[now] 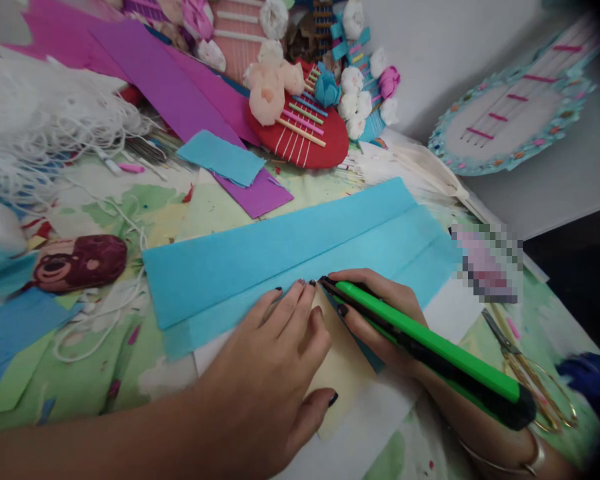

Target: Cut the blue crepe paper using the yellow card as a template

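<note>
A wide sheet of folded light-blue paper (280, 247) lies across the table over white paper (350, 443). My left hand (270, 380) rests palm down with its fingers spread, the fingertips at the blue sheet's near edge and on a pale yellow piece (345, 373). Wrapped in my right hand (390, 313) is a green and black stapler-like tool (430, 347), its dark tip close to my left fingertips. A dark blue strip (370, 350) shows beneath the right hand, beside the yellow piece.
Gold-handled scissors (525, 373) lie at the right. White string (45, 127) is heaped at the left, above a dark red pouch (80, 262). Purple paper (180, 93), a red guitar-shaped craft (305, 133) and paper flowers (355, 100) stand at the back.
</note>
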Action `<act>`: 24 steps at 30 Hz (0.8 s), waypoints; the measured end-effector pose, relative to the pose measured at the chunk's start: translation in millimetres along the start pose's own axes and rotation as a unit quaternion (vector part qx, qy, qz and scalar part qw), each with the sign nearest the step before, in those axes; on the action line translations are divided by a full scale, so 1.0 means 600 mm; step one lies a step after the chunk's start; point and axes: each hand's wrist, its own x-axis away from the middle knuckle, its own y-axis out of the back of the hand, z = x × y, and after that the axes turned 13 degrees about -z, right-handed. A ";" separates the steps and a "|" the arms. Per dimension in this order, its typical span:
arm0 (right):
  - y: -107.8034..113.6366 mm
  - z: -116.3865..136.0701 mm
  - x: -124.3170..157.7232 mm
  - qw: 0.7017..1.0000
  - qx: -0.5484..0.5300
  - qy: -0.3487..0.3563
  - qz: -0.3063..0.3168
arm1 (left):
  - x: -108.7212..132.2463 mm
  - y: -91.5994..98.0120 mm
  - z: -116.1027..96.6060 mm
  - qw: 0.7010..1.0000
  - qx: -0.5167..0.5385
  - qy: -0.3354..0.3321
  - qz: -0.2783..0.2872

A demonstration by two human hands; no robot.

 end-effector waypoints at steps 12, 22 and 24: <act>0.001 0.003 0.000 1.000 0.000 0.005 -0.008 | 0.000 0.001 -0.002 1.000 -0.005 -0.001 -0.004; -0.001 0.005 -0.002 1.000 0.000 0.015 -0.014 | -0.001 0.002 -0.001 1.000 -0.005 -0.001 -0.010; 0.000 0.004 -0.001 1.000 0.002 0.017 -0.015 | -0.001 0.000 -0.001 1.000 -0.006 -0.002 0.000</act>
